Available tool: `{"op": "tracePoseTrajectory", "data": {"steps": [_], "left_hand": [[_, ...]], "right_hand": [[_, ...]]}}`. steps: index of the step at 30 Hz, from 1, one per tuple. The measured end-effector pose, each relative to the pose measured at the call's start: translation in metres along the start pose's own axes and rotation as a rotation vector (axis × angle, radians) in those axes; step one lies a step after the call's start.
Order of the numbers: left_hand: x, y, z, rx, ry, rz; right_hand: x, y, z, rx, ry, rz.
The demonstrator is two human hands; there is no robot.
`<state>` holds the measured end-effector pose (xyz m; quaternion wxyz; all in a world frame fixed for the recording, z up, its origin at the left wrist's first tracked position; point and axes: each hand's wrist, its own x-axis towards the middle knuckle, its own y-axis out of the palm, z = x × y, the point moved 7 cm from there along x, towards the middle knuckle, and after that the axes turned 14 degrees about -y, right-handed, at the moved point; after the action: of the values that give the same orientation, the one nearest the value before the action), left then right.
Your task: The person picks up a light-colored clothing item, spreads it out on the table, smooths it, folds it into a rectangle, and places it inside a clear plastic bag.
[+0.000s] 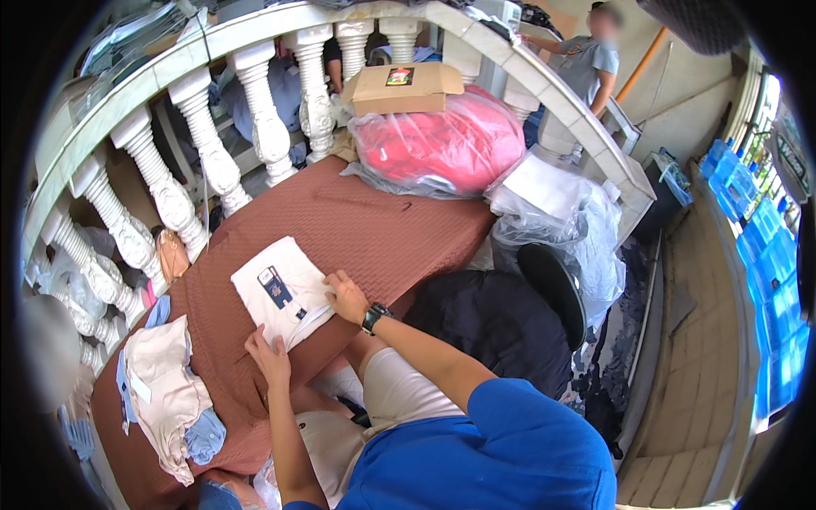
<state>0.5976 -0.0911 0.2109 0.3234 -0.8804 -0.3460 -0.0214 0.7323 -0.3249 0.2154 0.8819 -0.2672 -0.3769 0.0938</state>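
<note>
Wears a royal-blue short-sleeved shirt point(493, 450) at the lower centre of the frame, reaching upward over a counter point(365, 208) draped in brown textured cloth. Rests the left hand point(270, 355), relaxed with thumb and fingers parted, at the near edge of a flat, folded cream cloth garment point(310, 285) left of the frame's centre, seemingly to steady that corner rather than grip it. Lays the right hand point(347, 297), above a black wristwatch point(374, 317), with bent fingers at the garment's right edge, likely to hold the fold in line; cannot tell whether pinching cloth or merely pressing. Has a dark-blue card tag point(279, 291) uppermost on the garment, probably for reading without unfolding. At the lower left, has a rumpled cream garment point(166, 382) lying with pale-blue cloth point(206, 435), well apart from the folded one, perhaps to free working room. Farther off, at the upper centre, shows a red bundle in clear plastic point(459, 149), presumably wrapped against dirt, bearing a brown cardboard box point(399, 93), perhaps stacked there to save counter space. Beyond, shows a white balustrade with turned posts point(255, 110), and a person in a grey shirt point(586, 72) at the upper right.
</note>
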Motion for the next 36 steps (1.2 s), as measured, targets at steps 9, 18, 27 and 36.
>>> {"op": "tracePoseTrajectory", "data": {"steps": [9,18,27,36], "left_hand": [[0.011,0.017,0.013,-0.01,-0.046,0.214],[0.008,-0.004,0.031,-0.009,-0.112,0.117],[0.029,0.021,-0.049,0.203,0.225,0.064],[0.046,0.037,-0.033,0.274,0.14,0.261]], "right_hand": [[0.006,0.007,-0.023,-0.42,-0.229,0.122],[-0.006,0.005,0.013,-0.429,-0.325,0.158],[0.048,0.041,0.035,-0.127,-0.447,0.166],[0.038,0.048,0.031,-0.173,-0.434,0.214]]}}
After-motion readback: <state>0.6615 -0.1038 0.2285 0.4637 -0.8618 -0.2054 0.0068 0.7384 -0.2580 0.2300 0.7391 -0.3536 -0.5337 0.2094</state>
